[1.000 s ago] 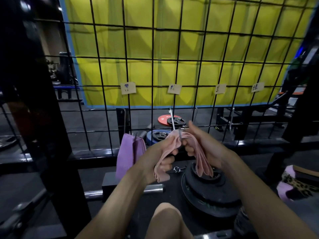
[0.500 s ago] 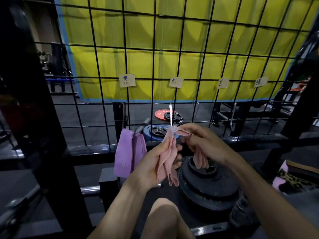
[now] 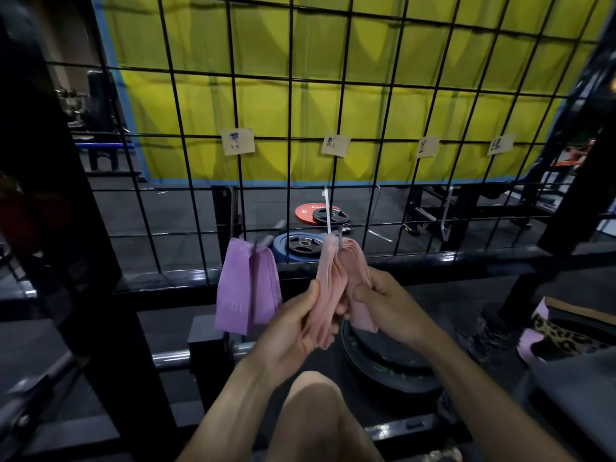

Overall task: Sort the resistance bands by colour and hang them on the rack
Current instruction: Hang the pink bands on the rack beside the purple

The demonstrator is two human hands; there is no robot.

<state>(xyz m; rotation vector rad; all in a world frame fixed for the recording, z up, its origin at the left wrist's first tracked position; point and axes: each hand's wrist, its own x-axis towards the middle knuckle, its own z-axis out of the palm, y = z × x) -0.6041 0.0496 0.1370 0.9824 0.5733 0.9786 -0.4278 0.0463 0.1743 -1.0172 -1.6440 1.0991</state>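
Several pink resistance bands (image 3: 336, 271) hang from a metal hook (image 3: 328, 211) on the black wire grid rack (image 3: 290, 135), under the second paper label (image 3: 335, 145). My left hand (image 3: 293, 325) grips the left part of the pink bunch low down. My right hand (image 3: 383, 305) pinches the right part between thumb and fingers. Left of them, several purple bands (image 3: 246, 285) hang from another hook below the first label (image 3: 238, 141). Two more labels (image 3: 428, 146) sit further right, with bare hooks (image 3: 445, 215) below.
A stack of black weight plates (image 3: 386, 358) lies below my right hand. Blue, red and black plates (image 3: 301, 243) lie on the floor behind the grid. A thick black post (image 3: 66, 228) stands at left. A leopard-print item (image 3: 566, 335) sits at right. My knee (image 3: 313, 405) is below.
The top of the pink bunch now hangs from the hook. Both hands have slid down the bands and hold them lower, closer together.
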